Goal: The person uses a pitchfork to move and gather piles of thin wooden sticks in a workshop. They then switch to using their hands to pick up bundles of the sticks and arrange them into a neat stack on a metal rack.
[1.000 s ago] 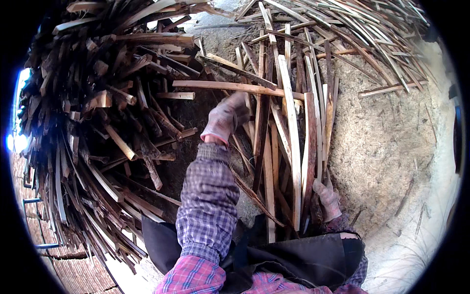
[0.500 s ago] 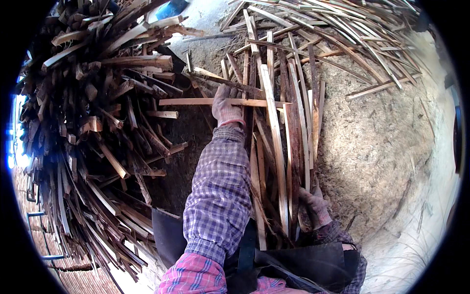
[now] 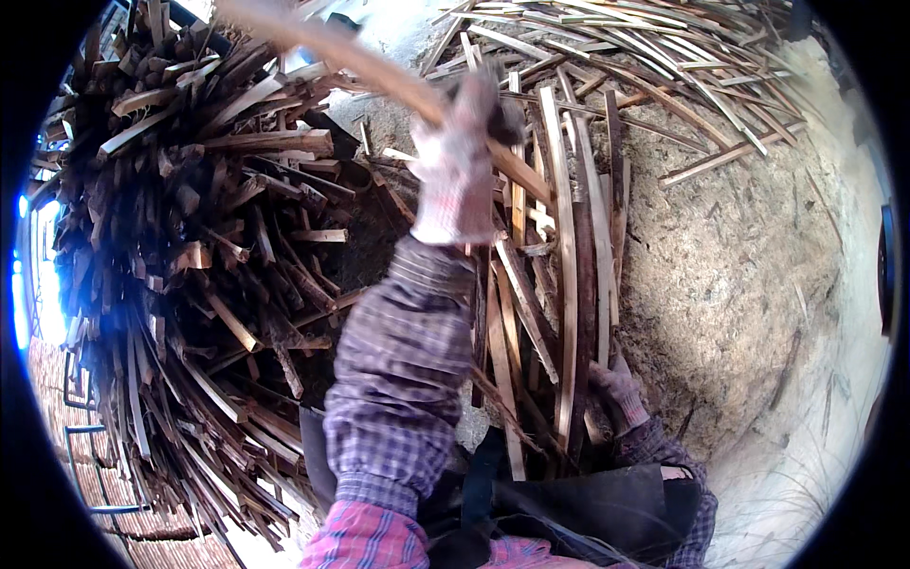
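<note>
My left hand (image 3: 455, 180), in a pale, dirty work glove, is raised over the middle and blurred by motion. It is closed around a long light-brown wooden strip (image 3: 365, 68) that slants from the upper left down to the right. A dark blurred piece shows by its fingers; I cannot make out what it is. Below and to the right, a loose bundle of long wooden strips (image 3: 567, 284) runs away from me, some pale and some dark with bark. My right hand (image 3: 621, 394), also gloved, is curled against the bundle's near right side, its fingertips partly hidden by the wood.
A tall stack of split wood (image 3: 190, 228) fills the left, with ends jutting toward the middle. More thin strips (image 3: 664, 57) lie scattered at the far right, on ground (image 3: 730, 247) covered in sawdust-like litter. A dark apron (image 3: 588, 507) covers my lap.
My left hand has risen with its strip, which has swung from nearly level to a steep slant. Strips in the bundle have shifted slightly right. My right hand has stayed nearly in place.
</note>
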`<state>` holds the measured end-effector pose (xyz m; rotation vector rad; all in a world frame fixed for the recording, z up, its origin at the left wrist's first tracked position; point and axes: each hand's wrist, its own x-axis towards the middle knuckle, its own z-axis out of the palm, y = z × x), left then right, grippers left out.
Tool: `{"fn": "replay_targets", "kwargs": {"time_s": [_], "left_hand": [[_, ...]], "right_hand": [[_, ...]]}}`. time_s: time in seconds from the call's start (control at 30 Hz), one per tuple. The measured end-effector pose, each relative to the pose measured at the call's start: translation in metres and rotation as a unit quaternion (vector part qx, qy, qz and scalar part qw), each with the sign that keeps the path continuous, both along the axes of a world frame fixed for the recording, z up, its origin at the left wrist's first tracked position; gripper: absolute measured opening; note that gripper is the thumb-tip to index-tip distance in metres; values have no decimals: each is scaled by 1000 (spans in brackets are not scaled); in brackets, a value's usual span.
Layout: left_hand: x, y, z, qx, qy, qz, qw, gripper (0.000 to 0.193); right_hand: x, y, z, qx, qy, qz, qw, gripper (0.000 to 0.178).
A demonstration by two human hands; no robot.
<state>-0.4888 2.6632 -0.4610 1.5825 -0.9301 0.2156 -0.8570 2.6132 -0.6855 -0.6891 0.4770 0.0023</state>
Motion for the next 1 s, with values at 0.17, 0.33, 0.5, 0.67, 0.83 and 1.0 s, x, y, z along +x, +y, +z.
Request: {"fn": "replay_targets", "kwargs": {"time_s": [0.17,0.33,0.5,0.67,0.83,1.0], "left_hand": [[-60,-77,159,125,174,-29,976,31],[35,-63,53,525,37,140,839,35],[27,-30,-43,693,184,254,649,75],[34,-35,-88,633,39,53,771,37],[58,-14,-96,640,-62,53,764,26],[74,49,-84,668,-38,154,727,22]], "right_hand": [[4,-4,-17,-126,-45,-124,983,46],[5,-19,-27,107,35,-120,986,40],[7,-7,4,194,41,-153,968,64],[4,-21,26,283,132,-195,930,62],[-11,-21,-21,75,144,-12,987,52],[-2,-14,24,-251,81,-31,964,64]]}}
